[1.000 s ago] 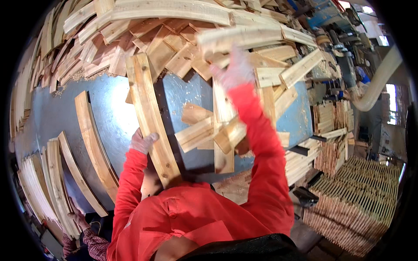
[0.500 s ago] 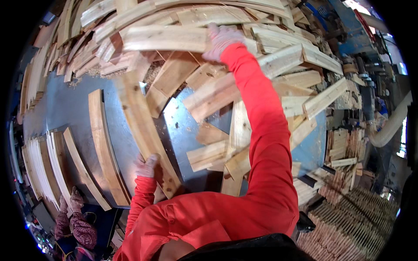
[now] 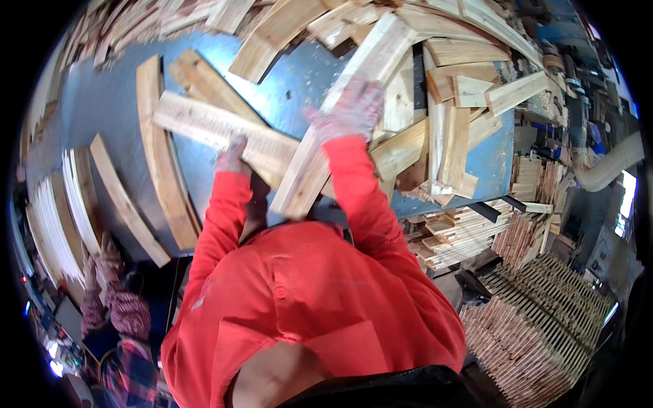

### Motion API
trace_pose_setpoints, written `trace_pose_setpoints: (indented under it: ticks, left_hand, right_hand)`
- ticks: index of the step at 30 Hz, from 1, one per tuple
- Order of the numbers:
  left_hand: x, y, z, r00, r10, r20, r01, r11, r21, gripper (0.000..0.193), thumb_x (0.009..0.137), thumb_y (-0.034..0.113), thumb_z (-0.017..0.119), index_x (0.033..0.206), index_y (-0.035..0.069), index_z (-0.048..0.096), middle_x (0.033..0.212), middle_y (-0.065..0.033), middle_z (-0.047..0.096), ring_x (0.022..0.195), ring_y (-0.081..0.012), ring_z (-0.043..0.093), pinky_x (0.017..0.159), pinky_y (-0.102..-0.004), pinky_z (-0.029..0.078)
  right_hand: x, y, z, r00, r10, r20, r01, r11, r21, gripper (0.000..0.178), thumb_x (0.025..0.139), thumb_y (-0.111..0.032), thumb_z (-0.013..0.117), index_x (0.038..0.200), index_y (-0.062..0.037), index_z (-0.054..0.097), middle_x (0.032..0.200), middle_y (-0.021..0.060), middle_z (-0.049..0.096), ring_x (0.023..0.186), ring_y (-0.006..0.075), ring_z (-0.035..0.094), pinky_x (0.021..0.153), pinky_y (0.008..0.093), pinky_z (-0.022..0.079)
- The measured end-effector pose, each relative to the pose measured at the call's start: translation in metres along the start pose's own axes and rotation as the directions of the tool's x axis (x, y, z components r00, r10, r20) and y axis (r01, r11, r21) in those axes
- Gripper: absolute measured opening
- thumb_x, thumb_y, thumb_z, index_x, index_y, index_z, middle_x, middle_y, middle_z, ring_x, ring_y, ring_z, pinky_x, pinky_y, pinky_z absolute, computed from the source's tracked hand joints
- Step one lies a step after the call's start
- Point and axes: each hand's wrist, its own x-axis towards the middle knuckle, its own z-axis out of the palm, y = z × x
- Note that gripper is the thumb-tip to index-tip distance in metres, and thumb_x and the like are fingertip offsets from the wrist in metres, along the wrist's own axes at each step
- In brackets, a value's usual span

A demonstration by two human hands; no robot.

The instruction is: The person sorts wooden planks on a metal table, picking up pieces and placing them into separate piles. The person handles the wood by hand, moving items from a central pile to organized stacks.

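My left hand [image 3: 233,156], in a pale glove, grips the lower edge of a pale wooden board [image 3: 194,121]. This board slants across the table, over a browner board [image 3: 207,80]. My right hand [image 3: 355,110], also gloved, spans a long wooden board [image 3: 305,171], thumb at its left side and fingers at its right. That long board runs diagonally from the pile towards my body, and its near end crosses the right end of the left-hand board. What lies under my right palm is hidden.
More boards lie heaped on the blue-grey table [image 3: 102,109], at the back and right. Towards the left stand a long brown board [image 3: 160,156], a narrow strip [image 3: 126,197] and a row of boards [image 3: 54,217] beside a co-worker's gloved hands [image 3: 105,262]. Stacked slats [image 3: 544,326] sit lower right.
My right hand has come back from the far pile and now spans a diagonal board. My left hand has moved forward from the brown board to a pale one lying across it.
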Motion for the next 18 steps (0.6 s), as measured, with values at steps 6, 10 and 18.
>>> trace_pose_setpoints:
  ticks: [6,10,18]
  left_hand:
    - [0.016,0.050,-0.028,0.860,-0.493,0.136,0.179,0.042,-0.983,0.048,0.086,0.016,0.067,0.129,0.002,0.049,0.114,-0.0099,0.062,0.105,-0.0244,0.061,0.091,-0.0391,0.050]
    - [0.030,0.024,-0.086,0.899,-0.395,0.190,0.234,0.065,-0.970,0.055,0.089,0.027,0.065,0.133,0.002,0.044,0.118,-0.0103,0.059,0.105,-0.0254,0.060,0.092,-0.0404,0.050]
    - [0.028,-0.045,-0.018,0.749,-0.565,0.346,0.522,0.181,-0.834,0.040,0.083,0.016,0.072,0.117,0.002,0.059,0.104,-0.0110,0.065,0.095,-0.0283,0.063,0.086,-0.0420,0.053]
  right_hand:
    - [-0.012,-0.002,-0.002,0.979,0.203,0.028,-0.197,0.890,0.411,0.129,0.057,-0.043,0.087,0.152,-0.0062,0.006,0.153,0.0332,0.002,0.144,0.0429,0.007,0.116,0.0406,0.023]
    - [-0.027,-0.039,-0.014,0.925,-0.368,-0.098,0.380,0.884,0.273,0.104,0.068,-0.046,0.075,0.149,-0.0065,0.023,0.155,0.0258,0.012,0.141,0.0413,0.023,0.111,0.0431,0.032]
    - [-0.019,-0.053,0.055,0.901,-0.425,-0.084,0.415,0.903,-0.112,0.074,0.082,-0.057,0.058,0.134,-0.0060,0.048,0.134,0.0200,0.051,0.123,0.0303,0.050,0.101,0.0418,0.041]
